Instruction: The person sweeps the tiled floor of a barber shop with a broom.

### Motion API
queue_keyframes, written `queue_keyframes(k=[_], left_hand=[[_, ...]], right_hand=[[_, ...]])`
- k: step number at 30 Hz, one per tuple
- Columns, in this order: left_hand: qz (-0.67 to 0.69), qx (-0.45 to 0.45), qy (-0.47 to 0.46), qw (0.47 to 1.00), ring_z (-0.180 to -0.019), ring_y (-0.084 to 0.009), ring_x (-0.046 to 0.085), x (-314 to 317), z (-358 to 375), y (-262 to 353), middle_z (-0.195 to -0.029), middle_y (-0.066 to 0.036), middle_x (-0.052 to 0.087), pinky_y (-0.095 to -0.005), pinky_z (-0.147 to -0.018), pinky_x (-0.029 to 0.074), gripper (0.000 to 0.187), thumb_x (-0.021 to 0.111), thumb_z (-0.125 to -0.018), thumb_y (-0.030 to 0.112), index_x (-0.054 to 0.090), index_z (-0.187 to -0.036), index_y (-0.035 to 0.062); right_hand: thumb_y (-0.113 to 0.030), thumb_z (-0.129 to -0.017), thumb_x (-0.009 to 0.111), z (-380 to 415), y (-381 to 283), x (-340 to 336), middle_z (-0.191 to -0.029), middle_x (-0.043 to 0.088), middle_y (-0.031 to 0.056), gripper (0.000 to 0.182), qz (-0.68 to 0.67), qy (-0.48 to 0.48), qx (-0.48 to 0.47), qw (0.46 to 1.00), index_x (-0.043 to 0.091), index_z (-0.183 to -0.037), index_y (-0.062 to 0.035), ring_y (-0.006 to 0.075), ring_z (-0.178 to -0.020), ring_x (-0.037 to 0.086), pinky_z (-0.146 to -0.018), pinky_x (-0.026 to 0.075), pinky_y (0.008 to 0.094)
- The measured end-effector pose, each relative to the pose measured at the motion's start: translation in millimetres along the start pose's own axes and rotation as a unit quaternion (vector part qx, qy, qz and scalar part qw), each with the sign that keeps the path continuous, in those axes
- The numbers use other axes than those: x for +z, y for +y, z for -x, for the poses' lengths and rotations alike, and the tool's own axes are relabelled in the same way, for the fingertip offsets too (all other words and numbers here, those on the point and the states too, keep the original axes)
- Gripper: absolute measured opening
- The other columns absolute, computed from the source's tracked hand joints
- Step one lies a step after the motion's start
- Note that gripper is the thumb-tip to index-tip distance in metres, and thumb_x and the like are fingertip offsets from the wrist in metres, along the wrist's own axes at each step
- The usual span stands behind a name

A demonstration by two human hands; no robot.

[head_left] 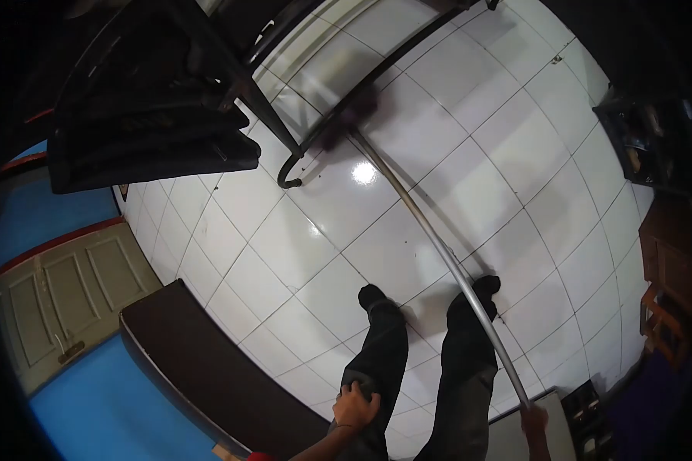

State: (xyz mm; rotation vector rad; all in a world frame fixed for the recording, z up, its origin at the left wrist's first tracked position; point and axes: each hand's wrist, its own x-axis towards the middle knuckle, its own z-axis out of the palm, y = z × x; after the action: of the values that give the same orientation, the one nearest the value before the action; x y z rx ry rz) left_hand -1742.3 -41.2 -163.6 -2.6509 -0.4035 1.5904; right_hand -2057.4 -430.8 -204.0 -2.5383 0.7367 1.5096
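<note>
My right hand (534, 419) is closed around the upper end of a long-handled broom (430, 234) with a silvery pole. The pole slants up and left across the tiles, passing in front of my right leg. At its far end, the dark purple broom head (354, 119) is blurred and lies partly under the dark metal bar of a piece of furniture. My left hand (356, 407) rests on my left knee, over the dark trouser leg (384, 346), with nothing visible in it. Its thumb stands apart from the bent fingers.
A black metal frame (273, 127) with a dark cloth or bag (154, 150) stands at upper left. To the lower left are a brown-topped furniture piece (207, 376) and a door (77, 292). A dark rack (642, 146) stands right. Small specks dot the white tiled floor (546, 177).
</note>
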Motion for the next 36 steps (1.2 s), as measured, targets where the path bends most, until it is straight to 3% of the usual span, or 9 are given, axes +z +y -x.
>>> queue_keyframes(k=[10, 17, 19, 21, 23, 26, 30, 32, 36], left_hand=[[-0.038, 0.001, 0.053, 0.998, -0.091, -0.038, 0.057, -3.1, 0.2, 25.6, -0.104, -0.02, 0.056, -0.0471, -0.074, 0.048, 0.058, 0.056, -0.071, 0.045, 0.051, -0.111, 0.003], [-0.07, -0.033, 0.007, 0.997, -0.091, -0.0376, 0.057, 4.8, 5.3, 44.8, -0.102, -0.02, 0.055, -0.0474, -0.075, 0.048, 0.055, 0.056, -0.07, 0.044, 0.053, -0.108, 0.0034], [-0.065, -0.025, 0.013, 0.997, -0.093, -0.0372, 0.056, 13.4, 5.1, 44.3, -0.102, -0.02, 0.055, -0.0469, -0.076, 0.047, 0.054, 0.056, -0.07, 0.044, 0.053, -0.106, 0.0036], [-0.081, -0.038, 0.019, 0.996, -0.094, -0.0374, 0.056, 11.2, 2.7, 54.7, -0.102, -0.021, 0.055, -0.0464, -0.077, 0.047, 0.054, 0.056, -0.071, 0.044, 0.054, -0.105, 0.0031], [-0.089, -0.029, 0.018, 0.995, -0.095, -0.0376, 0.055, 6.8, 2.7, 66.0, -0.103, -0.02, 0.055, -0.0466, -0.078, 0.047, 0.054, 0.056, -0.071, 0.044, 0.053, -0.106, 0.0026], [-0.106, -0.041, 0.017, 0.993, -0.098, -0.0379, 0.054, 6.6, 0.1, 82.0, -0.105, -0.02, 0.054, -0.0473, -0.08, 0.045, 0.053, 0.056, -0.071, 0.043, 0.054, -0.104, 0.0012], [-0.129, -0.042, 0.032, 0.99, -0.097, -0.0383, 0.054, 8.3, 1.0, 104.4, -0.104, -0.021, 0.054, -0.0477, -0.079, 0.046, 0.053, 0.056, -0.071, 0.043, 0.054, -0.102, 0.0005], [-0.133, -0.048, 0.038, 0.989, -0.096, -0.0388, 0.054, 9.1, 4.8, 111.3, -0.103, -0.022, 0.054, -0.0484, -0.078, 0.046, 0.052, 0.056, -0.07, 0.043, 0.054, -0.101, 0.0007], [-0.14, -0.044, 0.035, 0.989, -0.095, -0.0399, 0.054, 15.0, 7.2, 135.7, -0.102, -0.022, 0.055, -0.0493, -0.077, 0.046, 0.052, 0.056, -0.071, 0.045, 0.053, -0.101, 0.0018]], right_hand=[[-0.059, -0.084, 0.04, -322.7, -341.1, -265.8, -0.067, 0.059, 0.0239, 0.066, -0.347, 0.188, -0.141, 0.908, 0.059, -0.068, 0.0016, 0.0412, -0.068, 0.059, -0.061, 0.047, 0.0469], [-0.041, -0.087, 0.049, -295.6, -146.7, -198.2, -0.057, 0.054, 0.0225, 0.049, -0.28, 0.296, -0.167, 0.898, 0.057, -0.062, 0.0007, 0.0408, -0.056, 0.054, -0.056, 0.043, 0.048], [-0.024, -0.085, 0.052, -250.3, -18.6, -100.9, -0.063, 0.055, 0.0125, 0.019, 0.011, 0.363, -0.251, 0.897, 0.059, -0.084, -0.0062, 0.0295, -0.051, 0.053, -0.046, 0.038, 0.0429], [-0.024, -0.087, 0.047, -144.3, 90.4, -59.4, -0.064, 0.05, 0.0052, 0.016, 0.12, 0.166, -0.146, 0.968, 0.061, -0.092, -0.017, 0.0222, -0.053, 0.05, -0.048, 0.037, 0.0406], [-0.022, -0.085, 0.048, -19.3, 146.2, -78.0, -0.078, 0.052, 0.0012, 0.012, 0.263, 0.389, -0.21, 0.858, 0.058, -0.086, -0.0157, 0.0175, -0.064, 0.05, -0.06, 0.039, 0.0404], [-0.025, -0.087, 0.047, 107.2, 223.1, -27.8, -0.079, 0.057, 0.0043, 0.022, -0.074, 0.007, -0.015, 0.997, 0.056, -0.099, -0.0091, 0.0225, -0.066, 0.053, -0.061, 0.042, 0.0397], [-0.03, -0.089, 0.047, 112.2, 249.0, 59.0, -0.08, 0.063, 0.0085, 0.04, -0.386, -0.12, 0.15, 0.902, 0.053, -0.116, -0.0003, 0.0291, -0.069, 0.058, -0.063, 0.047, 0.0387], [-0.031, -0.084, 0.052, 25.2, 161.1, -21.1, -0.058, 0.055, 0.0127, 0.033, -0.048, 0.019, -0.024, 0.998, 0.057, -0.065, -0.0056, 0.0298, -0.053, 0.055, -0.05, 0.041, 0.0429], [-0.052, -0.086, 0.042, -185.1, 14.8, -152.8, -0.074, 0.061, 0.0233, 0.059, -0.254, -0.017, 0.017, 0.967, 0.062, -0.075, 0.0025, 0.0405, -0.072, 0.059, -0.065, 0.047, 0.0462]])
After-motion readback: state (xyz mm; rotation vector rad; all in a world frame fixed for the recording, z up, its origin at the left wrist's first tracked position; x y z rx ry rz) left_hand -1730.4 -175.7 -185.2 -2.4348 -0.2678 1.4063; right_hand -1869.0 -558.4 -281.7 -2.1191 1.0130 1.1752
